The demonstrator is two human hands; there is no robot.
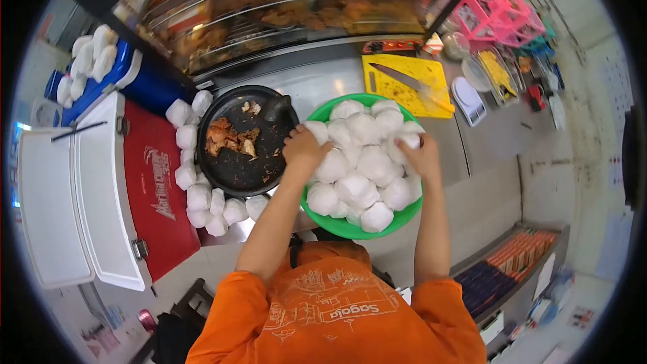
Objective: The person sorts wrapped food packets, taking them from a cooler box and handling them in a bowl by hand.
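Note:
A green basin [350, 230] is heaped with white wrapped bundles [357, 189], round and roughly fist-sized. What is inside the wrapping is hidden. My left hand [306, 151] is curled round a bundle at the basin's upper left rim, thumb toward the heap. On the opposite side, my right hand [420, 155] closes on another bundle, its thumb on the inner side and its fingers along the outer side. Left of the basin, a dark stone mortar [236, 174] holds pieces of fried chicken [221, 138] and a dark pestle [276, 109].
More white bundles line the mortar's left and lower edge. A red cooler [158, 189] with an open white lid stands left, a blue cooler [151, 84] behind it. Beyond the basin lie a yellow cutting board [397, 71], a knife [396, 75] and a white scale [468, 100]. A glass display case stands behind.

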